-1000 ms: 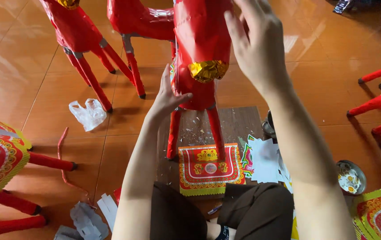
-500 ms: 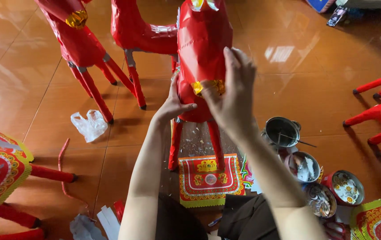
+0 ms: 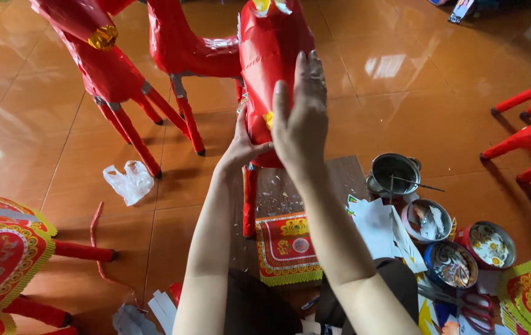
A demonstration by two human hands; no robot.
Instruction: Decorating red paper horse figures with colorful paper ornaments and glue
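While both hands press on the red paper horse point(image 3: 274, 56), its thin skin looks easy to crease or tear, and a hard push could, I judge, tip the figure on its slim legs toward the other red paper horse point(image 3: 107, 68) standing just beside it to the left. The right hand point(image 3: 301, 121) lies flat and open against the near side of the body, fingers spread upward, clamped on nothing. The left hand point(image 3: 245, 146) reaches in from below and touches the lower belly; its fingers are partly hidden, so I cannot tell whether they pinch the paper or only press it. This horse stands upright on a wooden board point(image 3: 340, 180) on the orange tiled floor point(image 3: 402, 93), directly ahead of the person. It is wrapped in glossy, wrinkled red paper with a small gold patch near the palm. A patterned red and yellow paper square point(image 3: 287, 248) lies on the board, and small tins point(image 3: 451, 263) and a metal pot point(image 3: 394, 174) sit to the right, near enough to be knocked.
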